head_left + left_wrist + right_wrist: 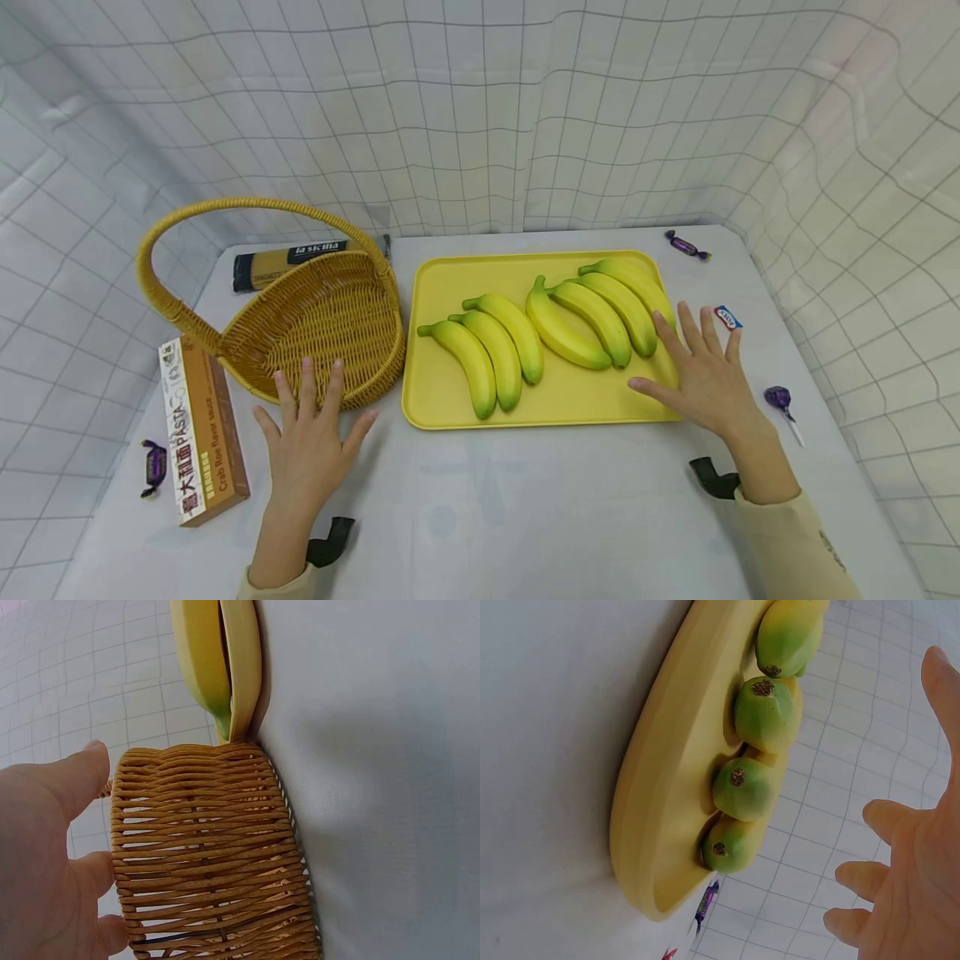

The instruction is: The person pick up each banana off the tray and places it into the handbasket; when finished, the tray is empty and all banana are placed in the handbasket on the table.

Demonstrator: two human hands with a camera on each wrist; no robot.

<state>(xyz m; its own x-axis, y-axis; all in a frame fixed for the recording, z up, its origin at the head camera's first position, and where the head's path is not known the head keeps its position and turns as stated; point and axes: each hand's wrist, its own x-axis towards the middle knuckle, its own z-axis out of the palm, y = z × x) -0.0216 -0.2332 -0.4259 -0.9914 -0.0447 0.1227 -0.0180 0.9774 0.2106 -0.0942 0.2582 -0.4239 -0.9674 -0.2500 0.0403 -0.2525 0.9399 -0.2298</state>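
1. My right hand hovers over the right end of the yellow tray, fingers spread and straight, gripping nothing. It is nearest the four-banana bunch, which lies at the tray's back right.
2. My left hand lies flat in front of the wicker basket, fingers apart, tips at or just short of the near rim; I cannot tell whether they touch.
3. A second bunch of three bananas lies mid-tray, stems to the left.
4. Judgement: to lift the near bunch cleanly I would close around its middle or stem end, not one fruit, and steady the basket with the left hand, since the tall handle could tip it.
5. Bench: pale cloth. A pasta box lies left of the basket, a spaghetti packet behind it.
6. Wrapped sweets are scattered about, and a purple lollipop lies just right of my right hand.
7. Grid-printed cloth walls the bench on three sides.
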